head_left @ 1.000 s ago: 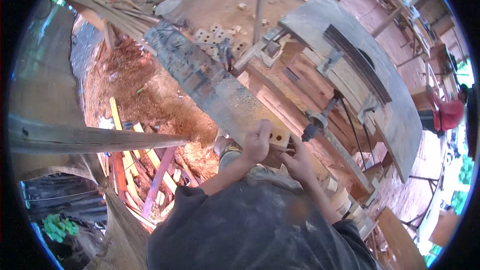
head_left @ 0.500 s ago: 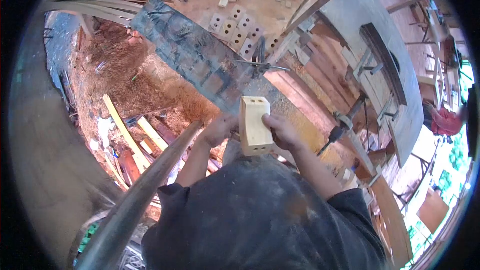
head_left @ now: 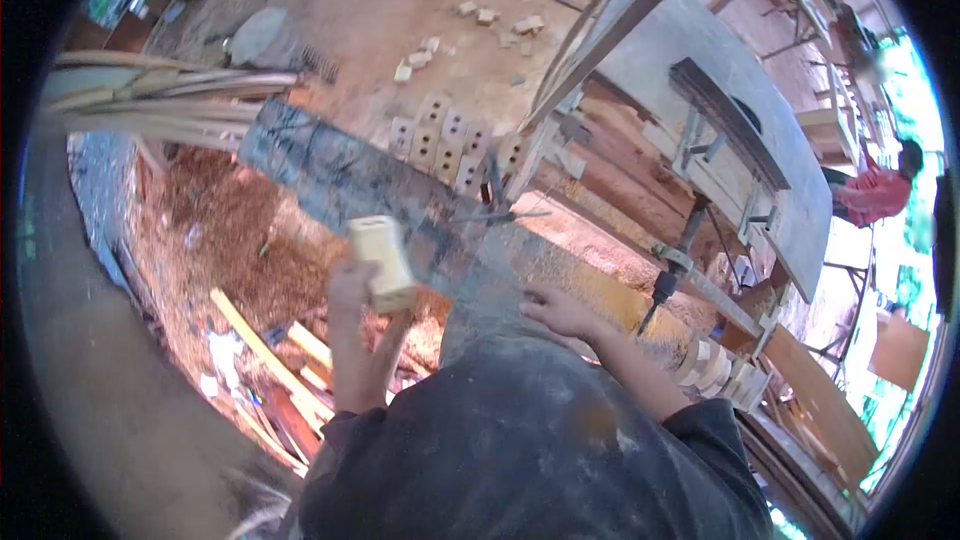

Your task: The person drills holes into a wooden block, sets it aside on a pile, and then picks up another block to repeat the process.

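A pale wooden block (head_left: 383,258) is raised in my left hand (head_left: 350,292), whose fingers close round its left side. The block is tilted, over the left edge of a worn dark workbench (head_left: 410,230). My right hand (head_left: 558,313) hovers over the sawdust-covered end of the bench, fingers stretched out and nothing in them. To the right of that hand, a drill chuck with a bit (head_left: 660,292) points down toward the bench.
Several wooden blocks with drilled holes (head_left: 437,145) are stacked beyond the bench. More blocks (head_left: 710,368) lie right of my arm. Scrap strips (head_left: 255,340) and sawdust lie at left. A person in a red top (head_left: 875,190) is at the far right.
My left hand has carried the block to the left, away from my body. My right hand has let go of it and opened. The view has shifted with my head.
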### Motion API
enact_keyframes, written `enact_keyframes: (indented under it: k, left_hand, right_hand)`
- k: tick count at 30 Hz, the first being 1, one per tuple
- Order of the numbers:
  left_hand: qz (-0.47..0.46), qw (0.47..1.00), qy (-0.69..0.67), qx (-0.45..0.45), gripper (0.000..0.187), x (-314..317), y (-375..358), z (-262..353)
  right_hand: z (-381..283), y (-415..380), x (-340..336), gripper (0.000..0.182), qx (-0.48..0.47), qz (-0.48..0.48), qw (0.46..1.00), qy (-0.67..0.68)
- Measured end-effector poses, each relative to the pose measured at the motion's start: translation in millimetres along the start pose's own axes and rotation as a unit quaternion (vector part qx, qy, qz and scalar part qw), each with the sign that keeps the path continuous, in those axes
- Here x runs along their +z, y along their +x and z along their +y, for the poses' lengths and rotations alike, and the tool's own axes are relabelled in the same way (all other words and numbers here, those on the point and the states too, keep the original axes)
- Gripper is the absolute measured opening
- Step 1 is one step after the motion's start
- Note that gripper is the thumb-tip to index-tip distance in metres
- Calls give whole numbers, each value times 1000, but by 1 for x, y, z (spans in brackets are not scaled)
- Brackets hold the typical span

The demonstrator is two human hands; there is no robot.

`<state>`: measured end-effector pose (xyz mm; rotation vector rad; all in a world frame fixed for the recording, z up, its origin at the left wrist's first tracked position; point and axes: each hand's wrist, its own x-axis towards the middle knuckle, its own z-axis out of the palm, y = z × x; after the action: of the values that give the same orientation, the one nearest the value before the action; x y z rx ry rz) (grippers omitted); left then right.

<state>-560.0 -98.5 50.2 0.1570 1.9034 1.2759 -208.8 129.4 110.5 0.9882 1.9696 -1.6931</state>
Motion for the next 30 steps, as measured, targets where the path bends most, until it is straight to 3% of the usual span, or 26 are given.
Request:
enact_keyframes:
  k: [2, 4, 7, 8, 9, 10, 12, 15, 17, 18, 20, 21, 22, 23, 24, 25, 26, 27, 29, 30]
  left_hand:
    - [79, 989, -107, 57, 36, -10, 23, 70]
    - [91, 986, -60, 123, 39, 4, 48, 151]
    - [5, 983, -136, 125, 42, 67, 94, 229]
    - [-67, 970, -176, 151, 40, 86, 136, 227]
    - [-78, 980, -128, 131, 44, 108, 165, 234]
    - [-55, 995, 3, 87, 48, 125, 218, 227]
    - [-40, 997, 49, 46, 49, 176, 192, 273]
    - [-105, 990, 88, 18, 46, 218, 298, 223]
    - [-91, 991, 101, 8, 45, 243, 296, 225]
    - [-70, 991, 113, -11, 44, 251, 298, 223]
    - [-81, 995, 52, -39, 46, 263, 302, 214]
    - [-88, 994, -11, -69, 48, 266, 305, 211]
    - [-90, 993, -8, -71, 48, 266, 310, 210]
    - [-71, 991, 117, 4, 49, 260, 306, 214]
    - [-51, 967, 236, 81, 50, 253, 304, 222]
    - [-51, 967, 235, 81, 50, 245, 300, 238]
    - [-59, 938, 326, 99, 52, 231, 297, 254]
    - [-66, 900, 415, 114, 53, 215, 295, 264]
    - [-113, 884, 365, 268, 48, 164, 330, 240]
    - [-96, 924, 300, 215, 50, 149, 296, 257]
  right_hand:
    - [13, -17, -4, 62, -24, 16, 997, 72]
    - [46, -32, -3, 61, 24, 32, 997, 69]
    - [61, -49, -1, 56, 119, 27, 992, 20]
    - [64, -56, 2, 51, 165, 9, 986, -27]
    - [81, -58, 6, 51, 167, 13, 986, -22]
    - [113, -56, 14, 53, 132, 2, 990, -50]
    - [124, -61, 23, 54, 95, -3, 993, -75]
    - [135, -79, 44, 62, 154, 74, 984, 40]
    - [206, -75, 75, 58, 129, 133, 979, 88]
    - [190, -80, 70, 58, 128, 138, 978, 90]
    - [156, -102, 70, 53, 235, 183, 937, 182]
    - [159, -103, 70, 53, 236, 184, 936, 186]
    - [160, -108, 68, 53, 177, 152, 956, 176]
    - [157, -115, 70, 52, 119, 118, 972, 166]
    - [154, -119, 69, 52, 121, 118, 971, 167]
    - [132, -121, 59, 53, 187, 140, 950, 210]
    - [120, -122, 54, 54, 251, 160, 921, 251]
    - [129, -121, 58, 54, 251, 158, 921, 251]
    - [157, -116, 69, 55, 236, 215, 917, 241]
    - [164, -114, 71, 55, 237, 212, 917, 240]
